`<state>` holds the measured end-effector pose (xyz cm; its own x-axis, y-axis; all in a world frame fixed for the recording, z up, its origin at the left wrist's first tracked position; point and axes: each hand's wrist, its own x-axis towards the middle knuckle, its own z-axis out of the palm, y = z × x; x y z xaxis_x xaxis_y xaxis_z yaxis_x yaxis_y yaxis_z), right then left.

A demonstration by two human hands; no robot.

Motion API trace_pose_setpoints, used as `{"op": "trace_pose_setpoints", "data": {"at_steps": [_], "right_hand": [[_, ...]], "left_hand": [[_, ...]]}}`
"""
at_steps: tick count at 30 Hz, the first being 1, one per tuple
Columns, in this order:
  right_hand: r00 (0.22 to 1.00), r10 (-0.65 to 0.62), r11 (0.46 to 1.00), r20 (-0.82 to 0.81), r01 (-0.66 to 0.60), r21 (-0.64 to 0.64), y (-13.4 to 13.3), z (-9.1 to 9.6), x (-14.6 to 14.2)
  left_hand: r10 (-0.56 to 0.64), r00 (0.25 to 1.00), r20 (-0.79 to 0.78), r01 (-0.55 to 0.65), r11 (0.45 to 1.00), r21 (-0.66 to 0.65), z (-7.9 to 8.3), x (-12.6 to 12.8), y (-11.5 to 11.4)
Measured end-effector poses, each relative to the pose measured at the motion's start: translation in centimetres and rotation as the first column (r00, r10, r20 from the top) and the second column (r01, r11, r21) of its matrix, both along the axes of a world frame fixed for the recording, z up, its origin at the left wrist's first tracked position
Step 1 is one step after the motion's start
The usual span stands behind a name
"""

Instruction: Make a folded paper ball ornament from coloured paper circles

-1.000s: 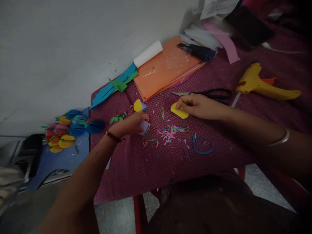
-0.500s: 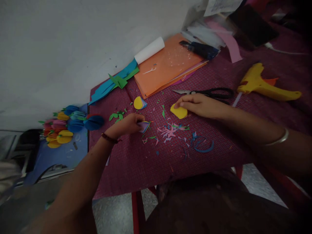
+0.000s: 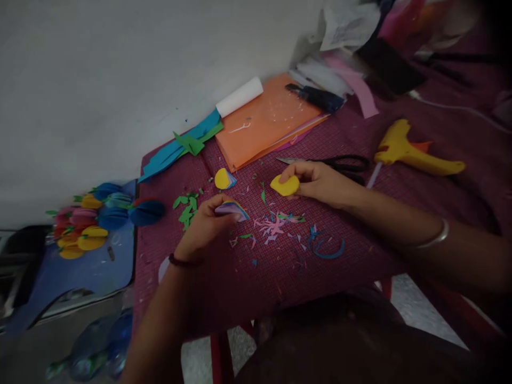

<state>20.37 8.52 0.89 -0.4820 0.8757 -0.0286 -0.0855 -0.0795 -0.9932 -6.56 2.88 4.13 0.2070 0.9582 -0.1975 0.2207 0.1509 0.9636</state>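
Note:
Between the thumb and fingers of my left hand point(image 3: 208, 224) is a stack of paper cutouts point(image 3: 232, 210), lilac on the near face with coloured edges fanned above. My right hand point(image 3: 318, 182) pinches a yellow paper cutout point(image 3: 286, 185), rounded with a point at its left; whether more layers lie under it I cannot tell. Another fanned stack of cutouts point(image 3: 223, 179), yellow on top with blue and lilac beneath, lies on the table beyond my left hand. Green paper leaves point(image 3: 186, 208) lie just past that hand. Pink, green and blue paper scraps point(image 3: 274, 225) are scattered below and between both hands.
Black-handled scissors point(image 3: 340, 161) lie behind my right hand, with a yellow glue gun point(image 3: 416, 152) to the right. Orange sheets point(image 3: 268, 117), a white roll point(image 3: 240, 97) and blue paper strips point(image 3: 172, 152) line the back. Colourful paper ornaments point(image 3: 96, 218) rest on a blue surface at left.
My left hand has lifted its stack off the table and turned it, so the layered edges show. My right hand still pinches the yellow cutout, now tilted. The view has shifted slightly.

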Motion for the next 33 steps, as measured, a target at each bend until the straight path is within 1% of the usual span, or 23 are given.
{"op": "trace_pose_setpoints", "data": {"at_steps": [1, 3, 5, 7, 10, 14, 17, 20, 22, 23, 25, 27, 29, 31, 32, 33], "right_hand": [[1.000, -0.026, 0.998, 0.017, 0.025, 0.050, 0.0, 0.0, -0.1], [0.994, -0.095, 0.981, 0.057, 0.084, 0.175, -0.1, 0.0, -0.1], [0.983, -0.155, 0.952, 0.102, 0.121, 0.280, -0.1, 0.0, 0.0], [0.977, -0.153, 0.944, 0.150, 0.100, 0.314, -0.2, 0.2, 0.3], [0.976, -0.085, 0.968, 0.201, 0.033, 0.250, -0.2, 0.6, 0.6], [0.980, -0.090, 0.988, 0.177, 0.066, 0.137, -0.2, 1.1, 0.5], [0.981, -0.128, 0.991, 0.145, 0.120, 0.066, -0.5, 1.4, 0.2], [0.979, -0.126, 0.985, 0.160, 0.143, -0.096, -0.9, 1.6, -0.2], [0.978, -0.132, 0.965, 0.161, 0.164, -0.205, -1.1, 1.7, -0.4], [0.977, -0.144, 0.954, 0.159, 0.180, -0.239, -1.1, 1.8, -0.4], [0.969, -0.168, 0.944, 0.178, 0.211, -0.254, -1.1, 1.7, -0.3], [0.957, -0.176, 0.954, 0.230, 0.223, -0.198, -0.9, 1.5, 0.1], [0.937, -0.188, 0.967, 0.294, 0.229, -0.112, -0.8, 1.5, 0.4], [0.914, -0.229, 0.962, 0.334, 0.266, -0.067, -0.9, 1.8, 0.3], [0.909, -0.248, 0.952, 0.334, 0.292, -0.089, -1.2, 2.0, 0.2], [0.910, -0.254, 0.939, 0.328, 0.313, -0.140, -1.5, 2.3, 0.0]], "left_hand": [[0.052, 0.995, 0.089, -0.051, 0.999, -0.006, -0.4, 0.9, -0.2], [0.108, 0.962, 0.252, -0.093, 0.993, -0.069, -1.1, 2.7, -0.4], [0.167, 0.918, 0.361, -0.129, 0.983, -0.128, -1.6, 4.3, -0.6], [0.233, 0.867, 0.441, -0.168, 0.969, -0.183, -2.0, 5.2, -0.8], [0.321, 0.802, 0.504, -0.221, 0.943, -0.248, -2.3, 5.5, -0.9], [0.373, 0.783, 0.498, -0.269, 0.925, -0.268, -2.3, 4.9, -1.3], [0.354, 0.803, 0.479, -0.259, 0.932, -0.254, -2.1, 4.7, -1.6], [0.288, 0.849, 0.443, -0.213, 0.954, -0.211, -2.0, 4.6, -1.9], [0.254, 0.870, 0.422, -0.199, 0.965, -0.169, -2.1, 4.4, -1.8], [0.240, 0.878, 0.414, -0.196, 0.970, -0.147, -2.2, 4.2, -1.8], [0.210, 0.889, 0.408, -0.189, 0.978, -0.091, -2.4, 3.9, -1.6], [0.183, 0.896, 0.405, -0.187, 0.982, -0.030, -2.6, 3.7, -1.4], [0.155, 0.900, 0.406, -0.185, 0.982, 0.036, -2.7, 3.5, -1.2], [0.131, 0.904, 0.408, -0.180, 0.980, 0.083, -2.7, 3.4, -1.2], [0.123, 0.906, 0.405, -0.178, 0.979, 0.101, -2.7, 3.4, -1.2], [0.122, 0.909, 0.399, -0.182, 0.977, 0.114, -2.7, 3.5, -1.2]]}}
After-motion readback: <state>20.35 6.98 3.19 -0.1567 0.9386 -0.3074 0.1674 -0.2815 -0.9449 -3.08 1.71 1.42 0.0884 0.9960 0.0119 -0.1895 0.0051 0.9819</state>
